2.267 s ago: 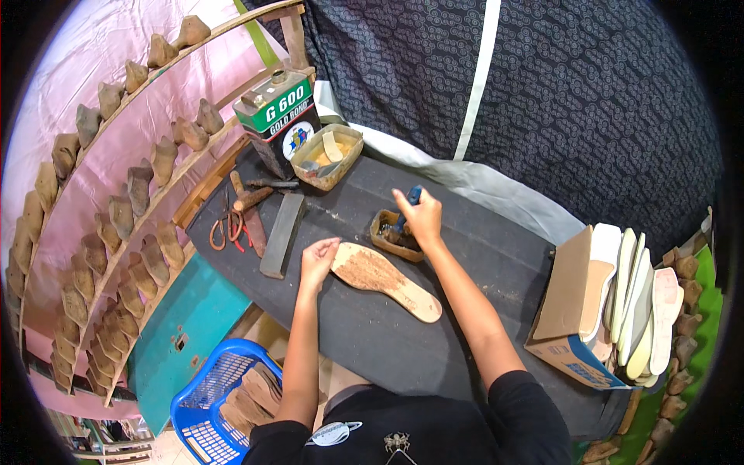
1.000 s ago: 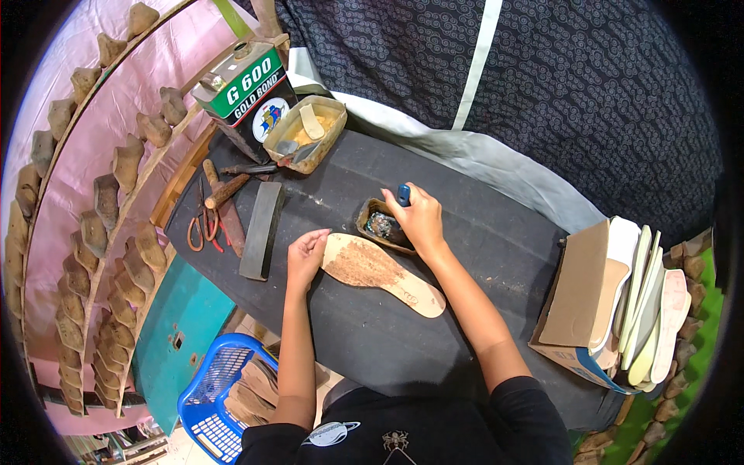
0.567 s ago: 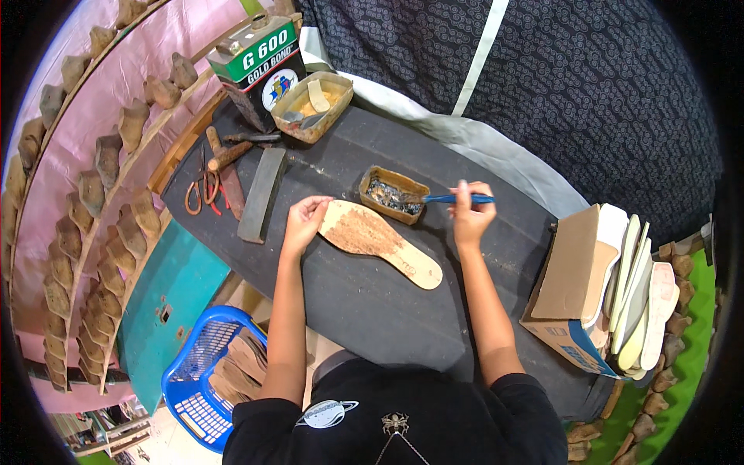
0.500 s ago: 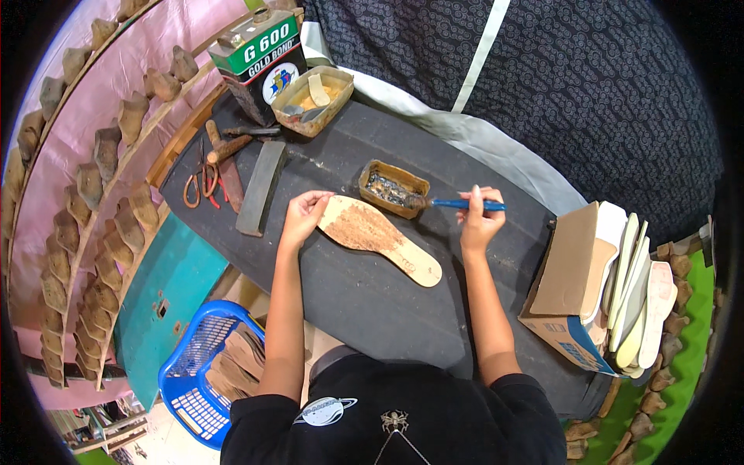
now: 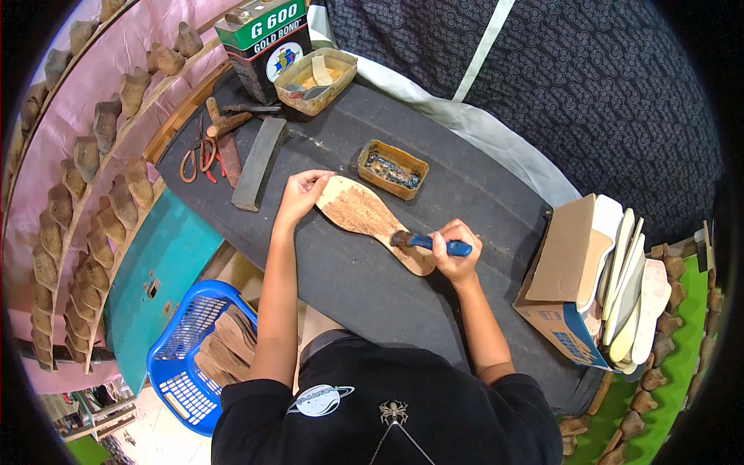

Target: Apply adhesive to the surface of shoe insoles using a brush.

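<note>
A pale shoe insole (image 5: 355, 206), smeared brown over its wider part, lies across the dark work table (image 5: 349, 302). My left hand (image 5: 301, 194) pinches its far left end between thumb and fingers. In my right hand (image 5: 457, 252) is a brush (image 5: 422, 241) with a blue handle. Its dark bristles touch the insole near the narrow heel part. Just beyond the insole stands a small tan tub (image 5: 393, 168) with dark, sticky-looking residue inside.
At the far left stand a green and black metal can (image 5: 267, 50) and a larger tub (image 5: 316, 81). Below them lie a hammer (image 5: 225, 124), scissors (image 5: 198, 155) and a grey block (image 5: 260, 164). A carton of insoles (image 5: 570, 287) sits right; a blue basket (image 5: 186, 356) is lower left.
My right hand has brought the brush from the small tub down onto the insole's narrow part. My left hand still holds the far end. The whole view has shifted slightly.
</note>
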Action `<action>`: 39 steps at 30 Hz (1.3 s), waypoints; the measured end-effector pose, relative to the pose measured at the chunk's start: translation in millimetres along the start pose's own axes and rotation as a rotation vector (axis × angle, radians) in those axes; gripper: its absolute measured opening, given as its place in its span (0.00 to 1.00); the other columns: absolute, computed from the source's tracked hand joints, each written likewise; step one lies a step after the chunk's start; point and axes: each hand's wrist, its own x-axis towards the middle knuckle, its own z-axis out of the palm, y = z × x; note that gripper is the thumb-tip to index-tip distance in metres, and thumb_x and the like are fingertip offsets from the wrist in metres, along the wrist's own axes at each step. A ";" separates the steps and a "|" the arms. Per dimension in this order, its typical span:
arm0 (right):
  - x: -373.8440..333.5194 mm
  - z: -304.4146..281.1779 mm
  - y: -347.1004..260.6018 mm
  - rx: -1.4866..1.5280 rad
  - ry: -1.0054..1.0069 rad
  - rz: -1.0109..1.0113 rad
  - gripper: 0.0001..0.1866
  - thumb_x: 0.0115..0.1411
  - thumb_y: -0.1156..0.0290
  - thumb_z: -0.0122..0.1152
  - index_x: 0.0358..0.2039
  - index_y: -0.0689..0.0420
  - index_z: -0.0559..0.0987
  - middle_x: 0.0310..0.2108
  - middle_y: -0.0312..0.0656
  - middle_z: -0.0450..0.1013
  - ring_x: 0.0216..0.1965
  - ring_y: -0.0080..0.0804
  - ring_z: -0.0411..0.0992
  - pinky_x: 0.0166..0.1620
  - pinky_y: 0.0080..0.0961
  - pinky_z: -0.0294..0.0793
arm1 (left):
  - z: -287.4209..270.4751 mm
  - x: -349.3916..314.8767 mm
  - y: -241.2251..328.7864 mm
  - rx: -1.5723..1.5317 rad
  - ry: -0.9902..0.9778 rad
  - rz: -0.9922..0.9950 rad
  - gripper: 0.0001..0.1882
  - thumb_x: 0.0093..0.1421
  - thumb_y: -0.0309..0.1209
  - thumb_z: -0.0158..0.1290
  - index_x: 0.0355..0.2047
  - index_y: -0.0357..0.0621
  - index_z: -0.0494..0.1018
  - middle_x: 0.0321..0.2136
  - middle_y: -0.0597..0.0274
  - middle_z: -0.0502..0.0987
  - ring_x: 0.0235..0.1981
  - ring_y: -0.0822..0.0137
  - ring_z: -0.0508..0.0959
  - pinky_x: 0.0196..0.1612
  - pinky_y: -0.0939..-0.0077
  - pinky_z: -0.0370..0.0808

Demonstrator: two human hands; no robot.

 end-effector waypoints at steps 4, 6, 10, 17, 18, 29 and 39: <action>5.4 -9.2 -3.0 -0.045 -0.029 0.007 0.10 0.42 0.80 0.55 0.11 0.59 0.64 0.10 0.38 0.62 0.10 0.26 0.60 0.15 0.19 0.57 | -2.0 0.2 -2.8 -0.002 -0.003 0.010 0.10 0.55 0.26 0.47 0.34 0.31 0.71 0.27 0.62 0.74 0.28 0.78 0.72 0.31 0.88 0.69; 7.8 -4.8 -1.7 -0.028 0.005 0.020 0.10 0.42 0.80 0.56 0.12 0.59 0.64 0.10 0.38 0.62 0.11 0.25 0.60 0.15 0.19 0.57 | -0.1 -0.2 -2.7 -0.007 -0.013 0.007 0.10 0.55 0.26 0.47 0.34 0.31 0.71 0.27 0.62 0.74 0.28 0.78 0.72 0.31 0.88 0.69; 10.8 17.1 -4.4 0.042 0.021 0.024 0.07 0.42 0.81 0.58 0.15 0.60 0.68 0.15 0.40 0.66 0.15 0.27 0.64 0.20 0.20 0.62 | 2.6 1.0 -4.3 0.024 -0.015 0.016 0.10 0.55 0.26 0.47 0.34 0.31 0.71 0.27 0.61 0.74 0.27 0.78 0.72 0.30 0.88 0.69; 6.0 6.1 -10.5 -0.018 -0.093 0.054 0.10 0.41 0.81 0.56 0.13 0.59 0.64 0.12 0.39 0.61 0.12 0.27 0.59 0.16 0.20 0.57 | 0.7 0.6 -4.5 0.097 -0.013 -0.029 0.10 0.56 0.27 0.46 0.34 0.32 0.70 0.27 0.62 0.74 0.29 0.77 0.72 0.31 0.87 0.69; 8.0 3.5 -10.7 -0.042 -0.118 0.057 0.11 0.41 0.81 0.56 0.12 0.59 0.63 0.11 0.39 0.60 0.11 0.27 0.59 0.16 0.20 0.57 | 0.2 0.1 -3.4 0.095 -0.010 -0.031 0.10 0.56 0.27 0.46 0.34 0.32 0.70 0.27 0.62 0.74 0.29 0.77 0.72 0.31 0.87 0.69; -1.1 6.9 -7.3 0.015 -0.072 0.055 0.08 0.42 0.81 0.57 0.14 0.60 0.67 0.14 0.40 0.64 0.15 0.28 0.63 0.19 0.20 0.61 | 2.5 -0.1 -3.1 0.102 -0.018 0.007 0.10 0.56 0.27 0.46 0.35 0.32 0.70 0.28 0.61 0.74 0.29 0.77 0.72 0.32 0.87 0.68; 1.4 -8.4 0.7 -0.021 0.057 0.111 0.11 0.43 0.82 0.54 0.12 0.59 0.62 0.11 0.38 0.60 0.12 0.24 0.58 0.16 0.18 0.55 | 3.1 1.6 -3.2 0.123 -0.031 -0.004 0.11 0.56 0.27 0.45 0.35 0.31 0.70 0.28 0.61 0.74 0.29 0.77 0.72 0.33 0.87 0.69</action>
